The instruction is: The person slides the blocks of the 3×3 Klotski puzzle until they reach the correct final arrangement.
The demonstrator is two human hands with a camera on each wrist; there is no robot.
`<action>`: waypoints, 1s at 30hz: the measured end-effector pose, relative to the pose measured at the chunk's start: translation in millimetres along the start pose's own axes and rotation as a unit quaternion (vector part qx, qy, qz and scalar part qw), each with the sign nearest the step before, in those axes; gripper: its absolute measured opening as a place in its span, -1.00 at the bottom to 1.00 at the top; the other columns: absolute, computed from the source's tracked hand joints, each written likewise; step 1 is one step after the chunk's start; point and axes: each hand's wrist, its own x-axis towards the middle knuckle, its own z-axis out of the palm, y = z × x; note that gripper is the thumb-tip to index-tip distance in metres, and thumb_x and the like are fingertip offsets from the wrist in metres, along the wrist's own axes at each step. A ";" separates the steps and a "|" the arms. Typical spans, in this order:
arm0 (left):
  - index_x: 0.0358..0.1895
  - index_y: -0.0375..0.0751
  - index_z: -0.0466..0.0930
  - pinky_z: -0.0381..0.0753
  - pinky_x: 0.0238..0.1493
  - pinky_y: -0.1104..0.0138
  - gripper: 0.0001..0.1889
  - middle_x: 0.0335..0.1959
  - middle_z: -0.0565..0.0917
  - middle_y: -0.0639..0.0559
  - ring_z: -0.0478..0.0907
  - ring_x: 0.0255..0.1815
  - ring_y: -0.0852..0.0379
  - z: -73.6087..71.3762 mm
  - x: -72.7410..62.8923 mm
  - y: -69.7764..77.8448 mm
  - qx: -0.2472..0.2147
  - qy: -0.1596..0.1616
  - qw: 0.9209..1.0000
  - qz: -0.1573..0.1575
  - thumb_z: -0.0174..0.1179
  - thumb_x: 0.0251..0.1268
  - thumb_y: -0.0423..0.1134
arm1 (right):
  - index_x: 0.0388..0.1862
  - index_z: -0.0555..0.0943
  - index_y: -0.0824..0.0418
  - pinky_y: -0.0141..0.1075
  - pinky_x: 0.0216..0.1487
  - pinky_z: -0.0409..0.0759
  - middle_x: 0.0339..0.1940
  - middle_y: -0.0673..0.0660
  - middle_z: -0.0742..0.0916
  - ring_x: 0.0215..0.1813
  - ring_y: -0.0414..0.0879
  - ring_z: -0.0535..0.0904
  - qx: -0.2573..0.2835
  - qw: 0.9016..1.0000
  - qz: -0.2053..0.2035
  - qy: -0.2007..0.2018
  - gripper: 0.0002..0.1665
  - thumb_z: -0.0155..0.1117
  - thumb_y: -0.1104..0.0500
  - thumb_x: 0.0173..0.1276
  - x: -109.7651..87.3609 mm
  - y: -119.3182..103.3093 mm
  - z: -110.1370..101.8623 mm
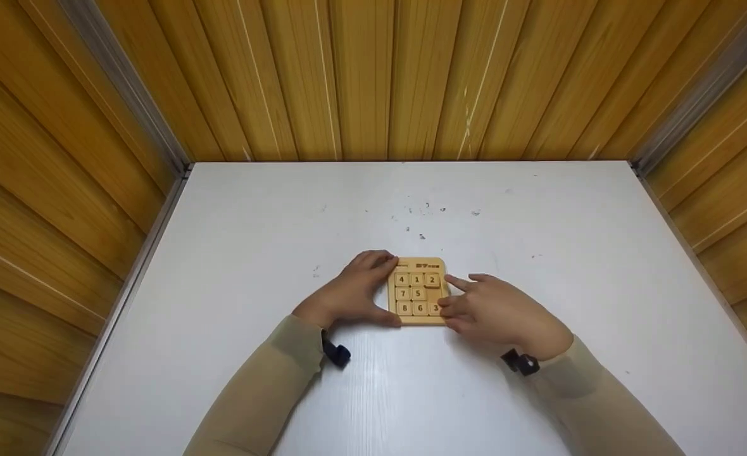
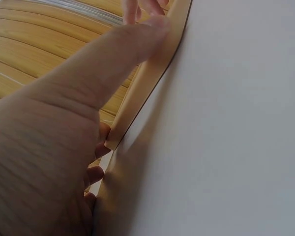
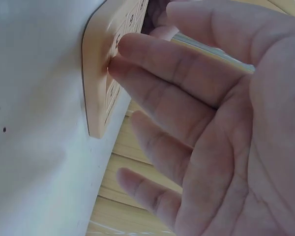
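A wooden sliding number puzzle lies flat on the table, its tiles reading 4, 1, 2 on top, 7 and 5 in the middle row, and 8, 6, 3 below. A gap shows at the right of the middle row. My left hand grips the puzzle's left side, thumb at the near corner and fingers at the far one. From the right, my right hand touches the 3 tile with its fingertips, partly covering it. In the right wrist view, its other fingers are spread and held off the board.
The white table has small dark marks beyond the puzzle. Wood-look panels wall in the back and both sides. Black straps are on both wrists.
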 end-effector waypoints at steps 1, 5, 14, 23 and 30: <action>0.89 -0.08 0.04 0.12 0.94 0.05 0.44 0.87 0.18 0.09 -0.04 0.94 0.01 0.2 0.0 -0.2 0.000 -0.001 1.000 0.000 0.69 0.04 0.40 | 0.19 0.93 0.00 0.31 0.59 0.62 0.30 -0.05 0.90 0.68 0.20 0.60 -0.004 1.000 -0.003 0.003 -0.69 0.36 0.02 0.67 0.3 -0.8 0.2; 0.89 -0.07 0.05 0.11 0.94 0.04 0.43 0.87 0.19 0.09 -0.04 0.94 0.00 0.1 -1.0 0.1 -0.004 0.000 1.000 -0.001 0.70 0.04 0.39 | 0.13 0.94 0.00 0.29 0.59 0.62 0.27 -0.05 0.91 0.65 0.18 0.63 -0.016 1.000 0.000 0.007 -0.72 0.37 0.04 0.66 2.1 -3.2 2.1; 0.89 -0.07 0.05 0.11 0.94 0.05 0.44 0.87 0.18 0.10 -0.03 0.94 0.02 0.9 -1.5 -1.1 -0.004 0.000 1.000 0.000 0.71 0.02 0.38 | 0.15 0.94 0.02 0.26 0.68 0.55 0.24 -0.04 0.92 0.63 0.11 0.66 -0.036 0.999 0.023 0.026 -0.70 0.39 -0.01 0.67 7.4 -4.0 7.7; 0.89 -0.07 0.04 0.10 0.94 0.05 0.46 0.88 0.17 0.09 -0.04 0.94 0.01 2.5 0.8 -2.8 0.002 0.000 1.000 0.003 0.71 0.01 0.40 | 0.27 0.89 0.02 0.25 0.69 0.54 0.31 0.00 0.89 0.66 0.09 0.63 -0.022 0.997 0.067 0.021 -0.62 0.34 -0.07 0.70 8.2 -4.1 10.1; 0.89 -0.06 0.03 0.08 0.95 0.05 0.45 0.88 0.15 0.10 -0.08 0.95 0.03 0.2 0.9 -0.5 0.000 -0.007 1.000 -0.004 0.69 0.04 0.43 | 0.33 0.86 0.00 0.25 0.66 0.56 0.34 -0.05 0.88 0.63 0.07 0.66 -0.031 0.996 0.082 0.013 -0.59 0.30 -0.10 0.73 8.9 -3.6 10.5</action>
